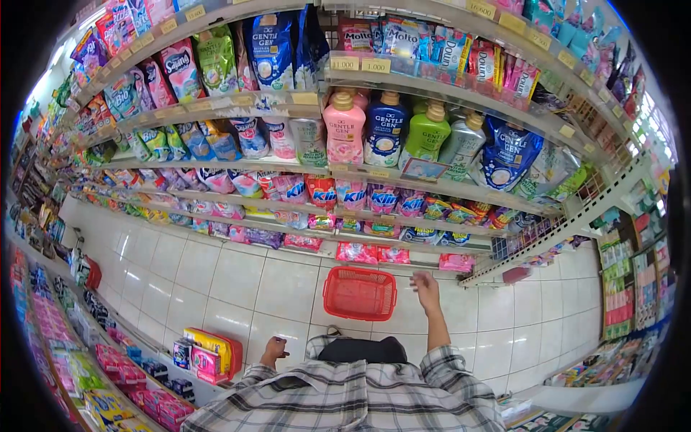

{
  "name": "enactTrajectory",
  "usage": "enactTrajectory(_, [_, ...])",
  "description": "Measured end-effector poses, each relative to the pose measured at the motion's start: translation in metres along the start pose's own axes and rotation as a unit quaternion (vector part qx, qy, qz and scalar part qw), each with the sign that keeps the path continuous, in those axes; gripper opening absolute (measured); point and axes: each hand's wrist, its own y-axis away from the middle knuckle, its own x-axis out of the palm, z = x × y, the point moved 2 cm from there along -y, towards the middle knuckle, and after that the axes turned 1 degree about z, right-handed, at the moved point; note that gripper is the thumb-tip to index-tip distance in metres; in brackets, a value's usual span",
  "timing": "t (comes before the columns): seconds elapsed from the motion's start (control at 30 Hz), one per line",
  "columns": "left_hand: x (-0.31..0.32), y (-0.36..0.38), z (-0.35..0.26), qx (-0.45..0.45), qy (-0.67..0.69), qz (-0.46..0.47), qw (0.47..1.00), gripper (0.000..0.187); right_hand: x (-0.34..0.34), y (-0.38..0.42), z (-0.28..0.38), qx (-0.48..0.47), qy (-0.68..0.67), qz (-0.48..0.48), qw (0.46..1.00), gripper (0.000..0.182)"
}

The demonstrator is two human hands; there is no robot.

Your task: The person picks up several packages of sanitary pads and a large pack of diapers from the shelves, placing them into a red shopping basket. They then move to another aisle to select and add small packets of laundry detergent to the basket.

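Observation:
A red plastic shopping basket [358,314] stands on the tiled floor in front of me, with nothing in it that I can see. Just right of its rim, my right hand [426,290] reaches forward with its fingers apart and holds nothing. My left hand [275,351] hangs lower, near my body and left of the basket, with loosely bent fingers and nothing in them. Ahead on the shelf are a pink bottle [345,129], a dark blue bottle [386,131] and a green bottle [429,135], all apart from my hands.
Shelves of detergent pouches [271,54] and packets cross the view ahead. Red and yellow packs [214,353] jut out at lower left. A white wire end panel [568,223] stands at right. Pale floor tiles [230,277] run along the aisle.

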Motion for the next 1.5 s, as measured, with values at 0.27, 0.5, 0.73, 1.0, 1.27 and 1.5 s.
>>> enactTrajectory(0.27, [-0.033,0.012,-0.017,-0.032,-0.006,0.015,0.999,0.038,-0.004,-0.064,0.205,-0.238,0.015,0.001,0.971,0.019])
enactTrajectory(0.5, [-0.012,0.009,-0.006,-0.013,0.008,0.003,1.0,0.039,-0.011,-0.117,0.445,-0.461,0.08,-0.075,0.881,0.03])
enactTrajectory(0.73, [0.042,0.06,-0.015,0.045,0.0,-0.072,0.996,0.042,-0.016,-0.181,0.501,-0.516,0.231,-0.231,0.792,0.062])
enactTrajectory(1.0, [0.077,0.056,0.036,0.014,0.047,-0.091,0.995,0.041,-0.022,-0.199,0.51,-0.451,0.161,-0.171,0.861,0.038])
enactTrajectory(1.27, [0.088,0.07,0.036,0.014,0.065,-0.1,0.993,0.041,-0.029,-0.193,0.514,-0.411,0.05,0.012,0.91,0.024])
enactTrajectory(1.5, [0.095,0.084,0.032,0.022,0.079,-0.104,0.991,0.041,-0.037,-0.196,0.51,-0.384,-0.003,0.096,0.918,0.026])
